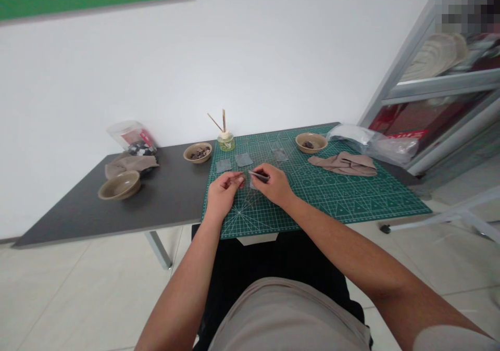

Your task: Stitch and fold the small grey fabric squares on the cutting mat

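Above the green cutting mat (pixel 312 189), my left hand (pixel 223 193) is closed, thumb and fingers pinched around something too small to make out. Close beside it on the right, my right hand (pixel 275 184) grips a slim dark tool (pixel 259 176) whose tip points toward the left hand; its exact kind is unclear. Part of a small greyish see-through piece (pixel 253 184) shows beneath the right hand's fingers. Just beyond my hands lie flat greyish squares: one at the left (pixel 224 165), a middle square (pixel 244 159) and a right-hand square (pixel 280 155).
Small dark brown chunks fill a beige bowl (pixel 190 158); fewer lie in another bowl (pixel 300 146). A third bowl (pixel 111 193) stands far left near a cloth (pixel 128 165) and plastic bag (pixel 127 135). A reed diffuser (pixel 226 142), brown cloth (pixel 346 164) and clear plastic (pixel 375 142) surround the mat.
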A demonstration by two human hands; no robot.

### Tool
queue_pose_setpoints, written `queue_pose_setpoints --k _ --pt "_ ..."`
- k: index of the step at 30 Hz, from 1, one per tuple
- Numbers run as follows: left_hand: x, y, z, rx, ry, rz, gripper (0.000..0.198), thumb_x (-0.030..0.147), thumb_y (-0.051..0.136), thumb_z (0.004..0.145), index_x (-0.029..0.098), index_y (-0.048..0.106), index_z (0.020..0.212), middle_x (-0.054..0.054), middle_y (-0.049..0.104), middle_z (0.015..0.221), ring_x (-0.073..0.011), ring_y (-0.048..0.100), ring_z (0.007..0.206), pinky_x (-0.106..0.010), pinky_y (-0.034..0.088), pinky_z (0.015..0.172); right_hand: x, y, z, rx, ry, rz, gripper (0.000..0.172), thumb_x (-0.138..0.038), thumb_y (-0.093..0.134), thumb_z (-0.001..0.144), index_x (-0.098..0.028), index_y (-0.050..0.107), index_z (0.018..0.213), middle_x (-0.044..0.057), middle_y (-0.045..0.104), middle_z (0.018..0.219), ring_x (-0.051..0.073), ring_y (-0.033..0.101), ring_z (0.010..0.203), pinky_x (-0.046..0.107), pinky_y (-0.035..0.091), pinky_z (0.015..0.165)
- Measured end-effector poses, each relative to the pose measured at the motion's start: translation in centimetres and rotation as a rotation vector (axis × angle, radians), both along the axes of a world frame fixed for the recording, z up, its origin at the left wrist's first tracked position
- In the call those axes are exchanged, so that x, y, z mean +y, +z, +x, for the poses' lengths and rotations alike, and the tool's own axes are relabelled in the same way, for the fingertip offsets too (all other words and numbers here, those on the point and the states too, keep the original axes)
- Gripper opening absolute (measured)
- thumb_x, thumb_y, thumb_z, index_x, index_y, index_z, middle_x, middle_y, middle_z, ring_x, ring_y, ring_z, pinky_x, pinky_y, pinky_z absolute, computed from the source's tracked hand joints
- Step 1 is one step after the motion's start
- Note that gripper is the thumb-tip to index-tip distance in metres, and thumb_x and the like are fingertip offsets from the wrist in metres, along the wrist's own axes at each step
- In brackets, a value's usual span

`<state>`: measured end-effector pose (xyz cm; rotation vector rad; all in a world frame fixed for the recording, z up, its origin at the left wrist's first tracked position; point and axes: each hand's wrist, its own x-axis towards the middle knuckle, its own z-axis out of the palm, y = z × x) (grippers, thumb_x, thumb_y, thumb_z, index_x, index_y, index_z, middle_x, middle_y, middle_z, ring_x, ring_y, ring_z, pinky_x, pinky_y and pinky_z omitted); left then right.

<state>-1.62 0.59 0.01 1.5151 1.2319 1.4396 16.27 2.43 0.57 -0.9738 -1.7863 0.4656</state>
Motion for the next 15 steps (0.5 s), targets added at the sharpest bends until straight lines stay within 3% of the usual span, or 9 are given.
queue_pose_setpoints --k 4,9,15 --pt "0.08 0.0 0.14 -0.033 -0.011 -0.026 0.029 0.038 0.074 0.075 0.018 0.071 0.096 -0.001 0.071 0.07 -0.0157 0.067 0.065 -0.03 0.055 0.068 0.16 0.04 0.02 0.035 -0.035 -0.01 0.004 -0.022 0.061 0.081 -0.021 0.063 0.084 0.002 0.066 0.08 0.016 0.061 0.073 0.029 0.047 0.071" --pt "0.29 -0.35 0.26 -0.134 -0.063 -0.093 0.028 0.038 0.076 0.073 0.019 0.061 0.087 -0.002 0.073 0.078 -0.0182 0.071 0.077 -0.034 0.057 0.078 0.03 -0.01 0.03 0.012 0.045 0.077 0.01 -0.023 0.061 0.088 -0.023 0.07 0.093 0.004 0.072 0.092 0.018 0.066 0.086 0.032 0.052 0.081" --pt "0.26 -0.15 0.08 0.084 0.064 -0.011 0.02 0.034 0.075 0.074 0.02 0.068 0.086 -0.001 0.072 0.086 -0.0148 0.066 0.075 -0.028 0.052 0.073 0.05 -0.51 -0.02 -0.082 0.107 0.17 0.02 -0.021 0.057 0.095 -0.026 0.073 0.107 0.005 0.073 0.108 0.019 0.066 0.103 0.037 0.052 0.096"
